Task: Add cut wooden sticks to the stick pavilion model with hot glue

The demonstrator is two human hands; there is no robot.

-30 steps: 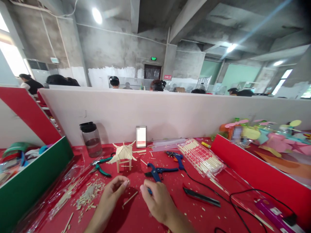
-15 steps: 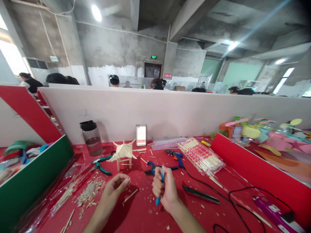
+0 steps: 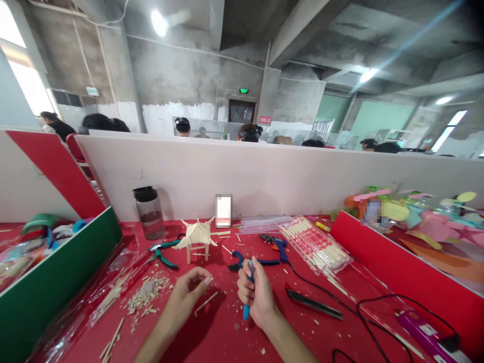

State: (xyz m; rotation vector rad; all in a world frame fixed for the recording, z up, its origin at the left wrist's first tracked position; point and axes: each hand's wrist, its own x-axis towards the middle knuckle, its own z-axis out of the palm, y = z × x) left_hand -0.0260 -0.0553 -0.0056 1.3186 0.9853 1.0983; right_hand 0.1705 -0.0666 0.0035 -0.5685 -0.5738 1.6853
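My right hand (image 3: 257, 292) is closed in a fist around a slim blue pen-like tool (image 3: 246, 311), held upright with its lower end sticking out below. To its left, my left hand (image 3: 191, 290) is pinched, thumb against forefinger. A tiny pale speck shows at those fingertips, too small to name. Just beyond the left hand stands a miniature pavilion (image 3: 197, 234) made of wooden sticks, with upturned roof corners. A loose short stick (image 3: 206, 303) lies between my hands. Behind my right hand are blue-handled cutters (image 3: 236, 261), partly hidden by its fingers.
Teal-handled pliers (image 3: 166, 256), a bottle (image 3: 149, 214) and stick offcuts (image 3: 147, 295) are on the left. Rightward lie a glue gun (image 3: 278, 247), bagged sticks (image 3: 313, 244), a black utility knife (image 3: 313, 304), cables and a purple power strip (image 3: 427, 333). Green (image 3: 64, 282) and red (image 3: 401, 262) dividers flank me.
The whole view has shifted slightly, with most things sitting a little further right. Both hands keep their grips; the left hand sits marginally closer to the right one.
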